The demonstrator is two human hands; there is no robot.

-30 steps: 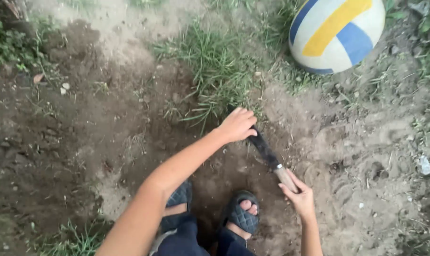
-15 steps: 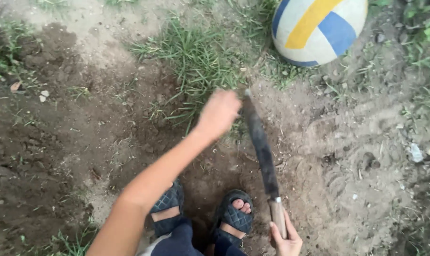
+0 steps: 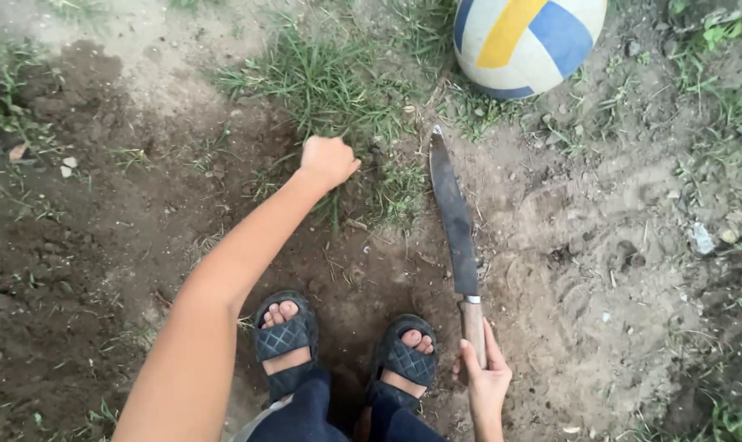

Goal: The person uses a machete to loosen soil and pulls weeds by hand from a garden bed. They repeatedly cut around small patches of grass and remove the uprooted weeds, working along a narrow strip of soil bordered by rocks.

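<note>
Your left hand [image 3: 328, 160] is clenched in a fist at the near edge of the grass clump [image 3: 330, 78], arm stretched forward over dark, dug soil [image 3: 85, 245]; whether blades of grass are caught inside the fist, you cannot tell from this angle. Below the arm, your two feet in dark quilted sandals [image 3: 285, 336] stand side by side on a patch of loose earth. Just right of the feet, your right hand [image 3: 485, 381] is wrapped around the wooden handle of a long knife [image 3: 453, 217]. Its dark blade runs up and away from you, tip close to the grass and slightly right of the fist, hand and blade apart. Whether the blade touches the ground or is held just above it is unclear. Farther up and right, a white, blue and yellow ball [image 3: 526, 41] sits on the grass, well apart from the knife tip. Pale sandy dirt [image 3: 616, 270] fills the right side.
</note>
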